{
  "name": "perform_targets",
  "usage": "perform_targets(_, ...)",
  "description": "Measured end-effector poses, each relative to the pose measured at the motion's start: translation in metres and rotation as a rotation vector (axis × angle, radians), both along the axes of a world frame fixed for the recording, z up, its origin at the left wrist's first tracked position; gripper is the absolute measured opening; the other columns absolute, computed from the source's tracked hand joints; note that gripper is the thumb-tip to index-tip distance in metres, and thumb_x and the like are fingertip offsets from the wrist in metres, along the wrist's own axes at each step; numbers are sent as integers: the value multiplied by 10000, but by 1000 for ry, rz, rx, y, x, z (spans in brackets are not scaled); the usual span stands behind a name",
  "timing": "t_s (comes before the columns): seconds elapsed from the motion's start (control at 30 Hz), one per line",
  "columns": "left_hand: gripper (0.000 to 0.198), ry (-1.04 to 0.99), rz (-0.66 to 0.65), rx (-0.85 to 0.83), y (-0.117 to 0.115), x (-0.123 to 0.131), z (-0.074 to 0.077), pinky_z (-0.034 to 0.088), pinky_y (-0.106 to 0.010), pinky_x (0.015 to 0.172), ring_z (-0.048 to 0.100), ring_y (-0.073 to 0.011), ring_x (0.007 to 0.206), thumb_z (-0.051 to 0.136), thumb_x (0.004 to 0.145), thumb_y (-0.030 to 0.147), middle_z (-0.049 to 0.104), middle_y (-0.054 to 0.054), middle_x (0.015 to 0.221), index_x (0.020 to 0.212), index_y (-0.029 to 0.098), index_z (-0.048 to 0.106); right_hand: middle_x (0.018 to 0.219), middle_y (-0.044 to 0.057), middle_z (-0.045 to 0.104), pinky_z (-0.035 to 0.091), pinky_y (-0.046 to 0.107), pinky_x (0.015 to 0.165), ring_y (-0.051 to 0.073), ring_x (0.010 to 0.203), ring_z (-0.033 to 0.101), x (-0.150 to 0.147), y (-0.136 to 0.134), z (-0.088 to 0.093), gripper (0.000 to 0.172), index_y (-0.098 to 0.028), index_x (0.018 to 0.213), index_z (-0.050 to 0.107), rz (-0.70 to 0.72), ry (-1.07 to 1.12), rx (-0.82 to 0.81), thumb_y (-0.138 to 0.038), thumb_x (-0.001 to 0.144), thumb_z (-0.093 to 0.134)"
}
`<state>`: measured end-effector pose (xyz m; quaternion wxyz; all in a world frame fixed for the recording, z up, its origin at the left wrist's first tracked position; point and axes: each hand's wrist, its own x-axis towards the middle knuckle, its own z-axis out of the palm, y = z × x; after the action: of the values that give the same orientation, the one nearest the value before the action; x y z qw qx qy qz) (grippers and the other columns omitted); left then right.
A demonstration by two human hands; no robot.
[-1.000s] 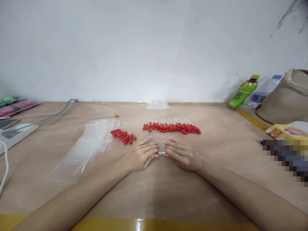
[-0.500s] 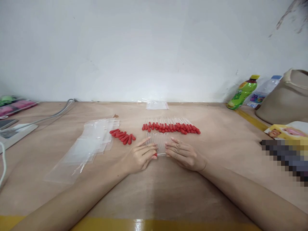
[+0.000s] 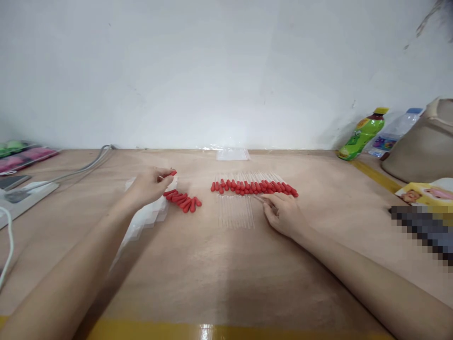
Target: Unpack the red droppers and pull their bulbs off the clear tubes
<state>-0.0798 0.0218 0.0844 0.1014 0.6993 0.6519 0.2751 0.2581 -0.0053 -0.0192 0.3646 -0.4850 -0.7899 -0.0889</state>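
Note:
My left hand [image 3: 150, 186] is raised over the plastic bags, its fingers pinched on a red rubber bulb [image 3: 173, 173]. A heap of loose red bulbs [image 3: 184, 201] lies just right of it. In the middle, clear thin tubes [image 3: 235, 212] lie side by side in a row. At the right end of that row my right hand [image 3: 283, 215] is closed, and a clear tube [image 3: 259, 199] shows at its fingertips. Behind are several droppers [image 3: 253, 186], red bulbs toward me and clear stems pointing to the wall.
Overlapping clear plastic bags [image 3: 145, 219] lie under and beside my left forearm. A white packet [image 3: 232, 154] rests against the wall. At the right stand a green bottle [image 3: 363, 134], a clear bottle [image 3: 394, 132] and a beige bag [image 3: 421, 141]. A cable [image 3: 83, 167] runs along the left.
My left hand has left the row of tubes and moved left and away from me, with a red bulb in it. My right hand has shifted slightly right and farther out.

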Motion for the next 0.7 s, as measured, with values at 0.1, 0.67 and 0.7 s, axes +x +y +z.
perform_targets(0.1,377,-128,-63,-177,3,-14,-2,439,-260,545,566,-166,653,582,682,440,598,-36,744,943,168,601,743,32,617,341,286,672,162,719,558,-3,-3,1,136,-159,844,584,-3,1,-77,-177,773,470)
perform_targets(0.67,293,5,-172,-230,5,-6,-18,436,-257,570,579,-159,619,584,656,474,620,-11,652,681,182,589,770,20,644,296,320,751,176,777,550,-18,-12,5,215,-200,862,600,71,-92,-85,-390,812,514)
perform_targets(0.7,295,14,-155,-196,5,-6,-17,433,-257,568,579,-160,620,569,666,475,622,-13,657,687,182,591,787,24,646,296,321,753,180,790,551,-19,-13,5,234,-199,868,597,75,-92,-91,-410,809,516)
